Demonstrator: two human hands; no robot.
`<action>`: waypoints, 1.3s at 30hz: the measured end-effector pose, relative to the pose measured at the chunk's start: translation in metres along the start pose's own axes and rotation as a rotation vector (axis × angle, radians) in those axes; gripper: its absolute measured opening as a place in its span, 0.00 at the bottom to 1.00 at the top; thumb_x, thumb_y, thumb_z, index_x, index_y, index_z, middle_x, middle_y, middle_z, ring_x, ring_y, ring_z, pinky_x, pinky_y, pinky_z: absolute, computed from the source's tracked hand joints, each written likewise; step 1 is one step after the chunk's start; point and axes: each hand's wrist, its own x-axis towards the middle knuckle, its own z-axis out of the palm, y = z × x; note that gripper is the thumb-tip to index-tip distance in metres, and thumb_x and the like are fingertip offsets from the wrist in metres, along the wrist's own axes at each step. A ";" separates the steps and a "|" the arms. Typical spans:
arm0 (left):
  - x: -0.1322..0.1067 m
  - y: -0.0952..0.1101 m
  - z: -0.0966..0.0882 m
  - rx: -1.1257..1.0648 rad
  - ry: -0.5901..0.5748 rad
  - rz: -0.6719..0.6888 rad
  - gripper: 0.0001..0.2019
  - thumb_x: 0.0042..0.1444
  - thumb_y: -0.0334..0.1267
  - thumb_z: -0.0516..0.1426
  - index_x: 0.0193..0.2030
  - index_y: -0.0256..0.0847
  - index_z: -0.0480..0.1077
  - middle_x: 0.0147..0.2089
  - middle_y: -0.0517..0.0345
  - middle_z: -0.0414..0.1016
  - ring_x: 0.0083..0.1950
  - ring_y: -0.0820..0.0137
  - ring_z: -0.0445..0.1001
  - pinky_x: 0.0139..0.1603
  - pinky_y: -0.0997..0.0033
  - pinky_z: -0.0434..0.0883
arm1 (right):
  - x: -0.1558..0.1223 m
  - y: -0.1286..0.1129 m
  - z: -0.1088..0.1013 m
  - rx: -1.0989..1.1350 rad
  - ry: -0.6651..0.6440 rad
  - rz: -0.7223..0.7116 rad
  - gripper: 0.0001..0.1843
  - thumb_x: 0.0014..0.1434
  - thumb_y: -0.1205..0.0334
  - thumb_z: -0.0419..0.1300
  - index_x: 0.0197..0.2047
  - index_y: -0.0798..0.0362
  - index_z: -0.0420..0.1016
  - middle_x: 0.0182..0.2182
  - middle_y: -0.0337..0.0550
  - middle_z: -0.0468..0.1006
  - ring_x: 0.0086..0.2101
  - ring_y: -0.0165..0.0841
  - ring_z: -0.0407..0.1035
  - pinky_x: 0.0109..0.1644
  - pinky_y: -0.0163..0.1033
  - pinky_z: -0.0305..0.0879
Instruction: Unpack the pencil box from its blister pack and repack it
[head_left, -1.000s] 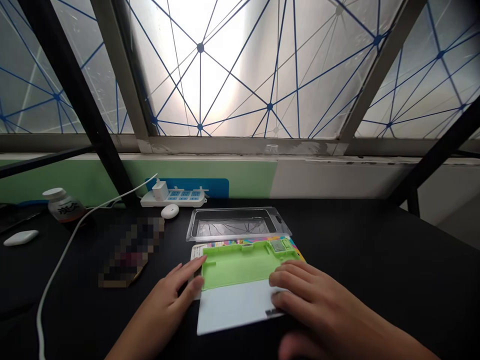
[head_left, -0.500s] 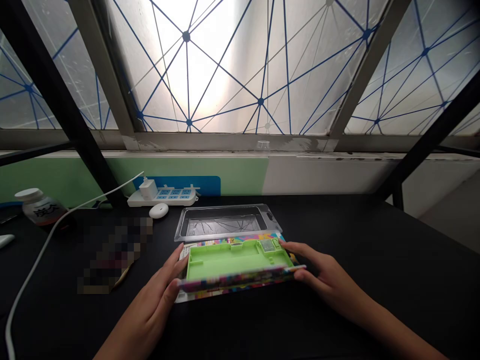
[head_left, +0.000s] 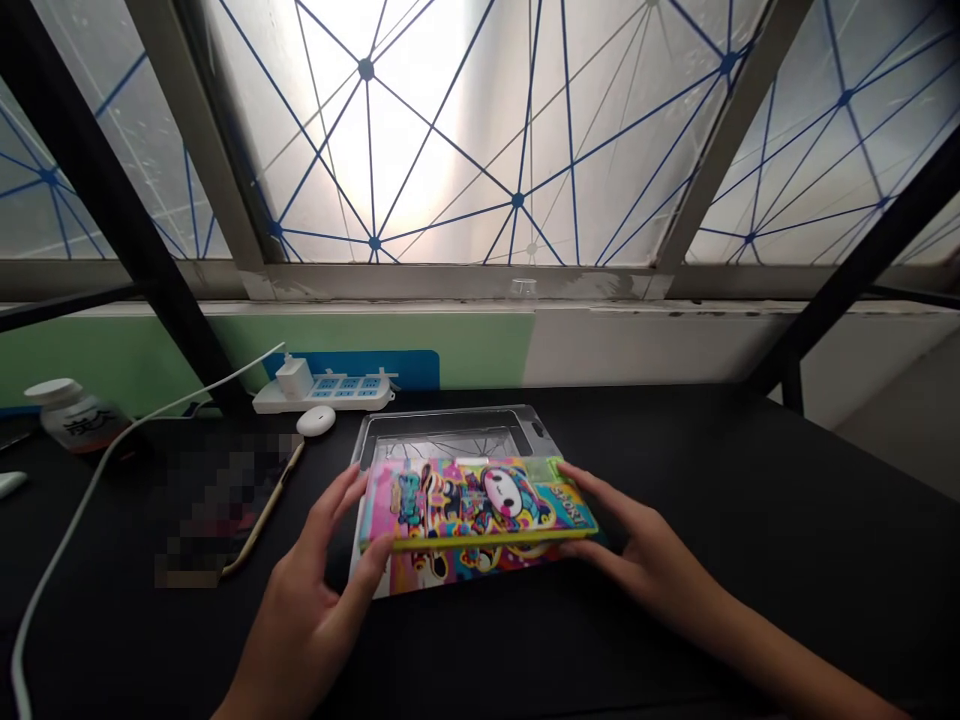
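On my feed the flat case (head_left: pixel 476 500) sits in front of me above the desk (head_left: pixel 697 450), printed cover uppermost, its yellow-green rim facing me, with a colourful card (head_left: pixel 457 568) showing beyond its near edge. The left hand (head_left: pixel 319 575) curves around the left end, fingers and thumb spread apart, thumb tip at the near corner, fingertips toward the far one. The right hand (head_left: pixel 626 525) pinches the other end, its fingers at the far corner and its thumb low at the near one. I can't tell whether the case rests on the card or is held just above it. I judge the step in hand as holding the case steady with its cover lowered. To do that well, I'd want equal pressure from both ends, so the case doesn't twist, and thumbs low on the rim, out of the seam. If the cover needs seating, I'd press evenly along the near edge rather than at one corner; whether it is fully down, I can't make out. I'd also allow for the clear plastic tray (head_left: pixel 442 415), whose near part the case hides from my view: a push away from me could slide the thin card into it. The power strip (head_left: pixel 337 396) and round white case (head_left: pixel 316 420) lie well apart, out of the way.
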 end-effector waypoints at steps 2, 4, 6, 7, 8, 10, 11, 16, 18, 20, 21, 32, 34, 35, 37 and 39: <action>0.022 0.016 0.009 0.058 0.053 0.125 0.31 0.63 0.52 0.56 0.71 0.52 0.54 0.70 0.51 0.63 0.66 0.53 0.67 0.56 0.57 0.74 | 0.019 -0.005 -0.007 0.025 0.084 -0.003 0.37 0.60 0.47 0.63 0.69 0.45 0.60 0.64 0.47 0.69 0.58 0.48 0.69 0.58 0.49 0.72; 0.051 0.027 0.016 0.136 0.030 0.230 0.32 0.63 0.50 0.56 0.71 0.48 0.53 0.72 0.47 0.58 0.71 0.51 0.59 0.65 0.49 0.65 | 0.045 -0.009 -0.012 0.047 0.147 -0.011 0.37 0.60 0.46 0.64 0.69 0.46 0.62 0.63 0.47 0.70 0.57 0.48 0.71 0.56 0.48 0.73; 0.079 0.028 0.022 0.188 0.045 0.284 0.31 0.64 0.49 0.55 0.70 0.44 0.55 0.70 0.44 0.59 0.71 0.51 0.57 0.68 0.46 0.60 | 0.071 -0.010 -0.013 0.075 0.145 -0.024 0.37 0.60 0.46 0.64 0.69 0.47 0.62 0.61 0.48 0.73 0.55 0.48 0.72 0.55 0.49 0.74; 0.090 0.024 0.023 0.224 0.053 0.296 0.30 0.64 0.49 0.55 0.70 0.42 0.55 0.69 0.43 0.61 0.71 0.51 0.57 0.68 0.46 0.58 | 0.082 -0.009 -0.011 0.078 0.132 -0.035 0.37 0.60 0.46 0.63 0.69 0.48 0.62 0.60 0.48 0.74 0.54 0.48 0.73 0.55 0.50 0.74; 0.098 0.019 0.024 0.268 0.062 0.303 0.30 0.64 0.49 0.55 0.69 0.41 0.56 0.69 0.42 0.61 0.71 0.52 0.57 0.68 0.47 0.58 | 0.091 -0.007 -0.008 0.071 0.117 -0.050 0.36 0.61 0.46 0.62 0.69 0.49 0.62 0.60 0.49 0.74 0.54 0.48 0.73 0.55 0.50 0.73; 0.106 0.004 0.025 0.360 0.068 0.307 0.30 0.65 0.50 0.55 0.70 0.41 0.55 0.68 0.42 0.62 0.70 0.51 0.58 0.68 0.47 0.58 | 0.101 0.001 0.000 0.009 0.089 -0.094 0.36 0.62 0.47 0.60 0.69 0.52 0.62 0.62 0.52 0.72 0.57 0.49 0.70 0.59 0.53 0.69; 0.106 -0.004 0.025 0.404 0.059 0.302 0.31 0.65 0.50 0.55 0.70 0.41 0.55 0.67 0.42 0.63 0.69 0.51 0.58 0.67 0.48 0.59 | 0.103 0.005 0.005 -0.039 0.067 -0.119 0.35 0.63 0.47 0.59 0.69 0.53 0.62 0.63 0.53 0.71 0.59 0.50 0.68 0.62 0.55 0.66; 0.097 -0.025 0.022 0.611 -0.097 0.235 0.30 0.65 0.54 0.52 0.68 0.40 0.62 0.56 0.40 0.69 0.61 0.48 0.65 0.60 0.47 0.65 | 0.098 0.021 0.021 -0.245 -0.046 -0.168 0.31 0.69 0.45 0.50 0.69 0.51 0.62 0.67 0.54 0.63 0.67 0.50 0.54 0.68 0.61 0.54; 0.097 -0.022 0.021 0.677 -0.153 0.219 0.29 0.66 0.56 0.49 0.66 0.41 0.66 0.57 0.40 0.69 0.61 0.48 0.65 0.59 0.46 0.64 | 0.097 0.021 0.021 -0.329 -0.071 -0.164 0.30 0.70 0.46 0.47 0.69 0.53 0.62 0.69 0.56 0.59 0.69 0.49 0.48 0.68 0.63 0.51; 0.097 -0.018 0.020 0.725 -0.172 0.221 0.29 0.66 0.57 0.48 0.64 0.41 0.68 0.62 0.39 0.67 0.65 0.47 0.61 0.61 0.44 0.62 | 0.096 0.017 0.020 -0.434 -0.075 -0.190 0.29 0.71 0.46 0.46 0.68 0.53 0.63 0.70 0.57 0.55 0.70 0.50 0.45 0.68 0.66 0.47; 0.097 -0.016 0.020 0.741 -0.173 0.231 0.29 0.66 0.57 0.47 0.64 0.40 0.68 0.64 0.39 0.65 0.67 0.47 0.59 0.63 0.44 0.61 | 0.095 0.014 0.019 -0.482 -0.058 -0.221 0.29 0.71 0.47 0.47 0.67 0.53 0.64 0.71 0.57 0.53 0.70 0.51 0.45 0.68 0.67 0.45; 0.097 0.009 0.060 0.706 -0.162 0.383 0.31 0.69 0.55 0.44 0.72 0.40 0.56 0.75 0.43 0.51 0.76 0.50 0.47 0.69 0.42 0.54 | 0.063 -0.037 0.037 -0.230 -0.406 -0.648 0.28 0.66 0.45 0.57 0.61 0.53 0.70 0.64 0.56 0.69 0.63 0.45 0.62 0.66 0.52 0.56; 0.102 0.012 0.067 0.708 -0.227 0.345 0.33 0.69 0.57 0.43 0.73 0.39 0.53 0.76 0.43 0.48 0.76 0.48 0.43 0.69 0.39 0.53 | 0.063 -0.038 0.039 -0.237 -0.508 -0.534 0.39 0.63 0.39 0.58 0.68 0.54 0.62 0.69 0.57 0.59 0.68 0.49 0.52 0.70 0.58 0.48; 0.106 0.012 0.069 0.706 -0.265 0.320 0.34 0.69 0.58 0.42 0.74 0.39 0.51 0.76 0.43 0.47 0.76 0.47 0.42 0.68 0.38 0.52 | 0.064 -0.038 0.038 -0.244 -0.551 -0.487 0.44 0.62 0.37 0.57 0.72 0.54 0.56 0.71 0.57 0.54 0.69 0.50 0.47 0.71 0.60 0.43; 0.115 0.012 0.073 0.700 -0.329 0.271 0.36 0.68 0.60 0.40 0.74 0.39 0.50 0.76 0.42 0.45 0.76 0.44 0.41 0.67 0.34 0.51 | 0.066 -0.037 0.035 -0.243 -0.614 -0.433 0.49 0.61 0.35 0.57 0.75 0.53 0.47 0.73 0.56 0.46 0.70 0.52 0.42 0.71 0.62 0.37; 0.124 0.011 0.076 0.702 -0.364 0.240 0.36 0.68 0.61 0.39 0.74 0.39 0.52 0.76 0.41 0.46 0.76 0.42 0.41 0.67 0.32 0.50 | 0.066 -0.037 0.031 -0.230 -0.630 -0.405 0.50 0.60 0.34 0.58 0.75 0.51 0.47 0.73 0.55 0.48 0.70 0.52 0.43 0.71 0.63 0.36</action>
